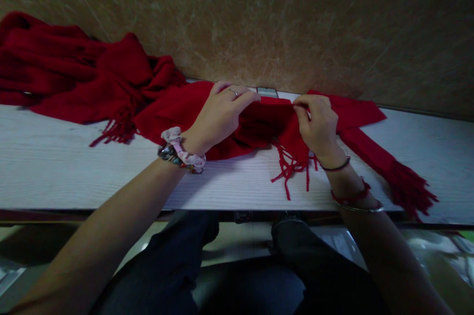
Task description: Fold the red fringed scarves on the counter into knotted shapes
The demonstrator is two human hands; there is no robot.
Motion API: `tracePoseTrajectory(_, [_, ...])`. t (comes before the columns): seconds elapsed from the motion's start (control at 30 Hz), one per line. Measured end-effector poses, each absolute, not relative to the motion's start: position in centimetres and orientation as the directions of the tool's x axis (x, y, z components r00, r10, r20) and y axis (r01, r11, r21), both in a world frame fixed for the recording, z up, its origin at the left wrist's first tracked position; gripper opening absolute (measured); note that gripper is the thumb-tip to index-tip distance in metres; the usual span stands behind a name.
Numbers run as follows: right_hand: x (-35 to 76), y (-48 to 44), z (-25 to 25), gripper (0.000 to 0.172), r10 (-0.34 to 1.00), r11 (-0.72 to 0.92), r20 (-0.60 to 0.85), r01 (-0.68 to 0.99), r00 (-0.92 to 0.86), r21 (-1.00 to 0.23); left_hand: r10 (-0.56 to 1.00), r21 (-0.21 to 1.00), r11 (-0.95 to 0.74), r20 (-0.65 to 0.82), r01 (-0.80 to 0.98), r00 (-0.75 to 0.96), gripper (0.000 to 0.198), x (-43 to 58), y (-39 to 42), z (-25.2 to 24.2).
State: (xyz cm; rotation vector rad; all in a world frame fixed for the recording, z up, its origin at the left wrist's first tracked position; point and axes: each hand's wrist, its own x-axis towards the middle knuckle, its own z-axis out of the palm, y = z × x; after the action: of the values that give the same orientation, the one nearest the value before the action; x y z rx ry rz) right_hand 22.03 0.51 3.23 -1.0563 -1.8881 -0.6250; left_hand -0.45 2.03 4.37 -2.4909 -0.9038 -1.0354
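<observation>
A red fringed scarf lies across the white wood-grain tabletop in front of me. My right hand pinches the scarf's upper edge between thumb and fingertips, with loose tassels hanging just below it. My left hand, with a ring on one finger, is bent over the same scarf's far edge and grips the cloth; its fingertips are partly hidden. Between both hands the edge runs fairly straight. To the right of my right hand lies a folded red scarf with a fringed end.
A crumpled heap of red scarves covers the table's left end. Behind the cloth, a phone-like flat object lies against the brown marbled wall. The white table is narrow, its front edge just above my knees.
</observation>
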Motion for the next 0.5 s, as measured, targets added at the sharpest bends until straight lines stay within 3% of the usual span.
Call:
tracePoseTrajectory(0.13, [22.07,0.2,3.51,0.017,0.298,0.515,0.943,0.856,-0.149,-0.027,0.455,-0.034,-0.789,0.639,0.613,0.621,0.038,-0.45,1.69,4.55])
tracePoseTrajectory(0.23, [22.35,0.08,3.64,0.018,0.314,0.525,0.945,0.846,-0.091,-0.093,0.438,-0.021,-0.822,0.614,0.569,0.657,0.032,-0.39,1.16,4.85])
tracePoseTrajectory(0.37, [22.4,-0.05,3.77,0.02,0.472,0.58,0.848,0.809,-0.241,-0.093,0.428,-0.052,-0.824,0.597,0.565,0.679,0.027,-0.41,1.31,4.74])
tracePoseTrajectory(0.5, [22.36,-0.26,4.24,0.024,0.555,0.677,0.705,0.732,-0.442,-0.074,0.48,-0.055,-0.741,0.652,0.669,0.586,0.017,-0.73,2.02,4.69])
